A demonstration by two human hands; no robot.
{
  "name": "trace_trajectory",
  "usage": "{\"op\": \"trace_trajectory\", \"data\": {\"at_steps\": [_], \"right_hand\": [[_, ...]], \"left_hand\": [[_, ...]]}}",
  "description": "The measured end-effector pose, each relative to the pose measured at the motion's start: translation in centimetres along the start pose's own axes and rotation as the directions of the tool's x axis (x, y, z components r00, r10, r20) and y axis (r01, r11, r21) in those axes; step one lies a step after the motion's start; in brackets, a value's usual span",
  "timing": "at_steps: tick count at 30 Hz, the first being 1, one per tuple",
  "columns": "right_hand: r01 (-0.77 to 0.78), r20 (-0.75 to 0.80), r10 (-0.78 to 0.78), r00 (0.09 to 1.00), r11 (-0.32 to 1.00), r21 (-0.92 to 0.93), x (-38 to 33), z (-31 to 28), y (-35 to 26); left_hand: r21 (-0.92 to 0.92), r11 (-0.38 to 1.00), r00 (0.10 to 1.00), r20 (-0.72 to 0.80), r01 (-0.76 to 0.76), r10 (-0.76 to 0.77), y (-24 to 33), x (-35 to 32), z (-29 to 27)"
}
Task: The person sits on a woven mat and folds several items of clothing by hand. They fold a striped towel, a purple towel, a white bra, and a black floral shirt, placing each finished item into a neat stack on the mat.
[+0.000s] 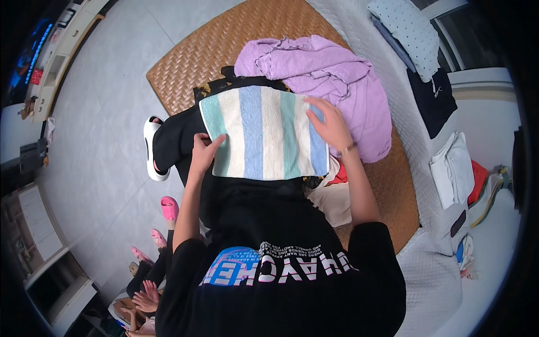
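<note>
A small towel with blue, green and cream stripes lies spread across my lap, over black trousers. My left hand is at its left edge, thumb on the cloth and fingers curled by the border, partly hidden. On the upper right corner rests my right hand, index finger and thumb apart on the stripes. A bulky lilac towel is heaped beyond and to the right of the striped one. Beige cloth and some red fabric show beneath my right forearm.
I sit on a woven brown mat beside a quilted pale cover. Folded white cloth, dark cloth and a dotted pillow lie along the right. Another person's hands show at lower left, near a pink slipper.
</note>
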State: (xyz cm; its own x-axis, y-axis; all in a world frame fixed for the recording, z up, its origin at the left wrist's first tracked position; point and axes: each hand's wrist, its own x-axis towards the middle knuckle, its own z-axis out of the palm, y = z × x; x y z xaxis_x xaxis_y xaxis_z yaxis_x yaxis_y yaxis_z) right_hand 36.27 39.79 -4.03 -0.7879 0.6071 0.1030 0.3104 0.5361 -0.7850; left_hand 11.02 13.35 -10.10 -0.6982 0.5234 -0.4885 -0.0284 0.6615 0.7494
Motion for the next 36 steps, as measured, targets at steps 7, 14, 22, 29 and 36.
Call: {"op": "trace_trajectory", "data": {"at_steps": [7,14,22,29,36], "right_hand": [[-0.055,0.505,-0.038,0.862,0.984,0.167,10.1,3.3,4.7],[-0.107,0.682,0.388,0.620,0.903,-0.416,7.7,0.2,8.4],[-0.527,0.456,0.366,0.811,0.796,0.298,3.0,-4.7,9.5],[-0.602,0.476,0.392,0.787,0.654,0.458,-4.8,-3.7,8.7],[-0.521,0.318,0.434,0.843,0.510,0.684,-8.9,-2.9,0.7]], "left_hand": [[0.374,0.913,0.963,-0.141,-0.165,0.231,3.8,-0.8,-0.7],[0.193,0.374,0.414,0.253,-0.907,0.874,15.4,4.2,6.8],[0.128,0.628,0.331,0.918,-0.767,0.218,22.6,7.2,21.2],[-0.124,0.701,0.120,0.950,-0.702,0.288,23.5,7.6,21.0],[0.041,0.570,0.201,0.954,-0.820,0.220,27.6,5.0,17.3]]}}
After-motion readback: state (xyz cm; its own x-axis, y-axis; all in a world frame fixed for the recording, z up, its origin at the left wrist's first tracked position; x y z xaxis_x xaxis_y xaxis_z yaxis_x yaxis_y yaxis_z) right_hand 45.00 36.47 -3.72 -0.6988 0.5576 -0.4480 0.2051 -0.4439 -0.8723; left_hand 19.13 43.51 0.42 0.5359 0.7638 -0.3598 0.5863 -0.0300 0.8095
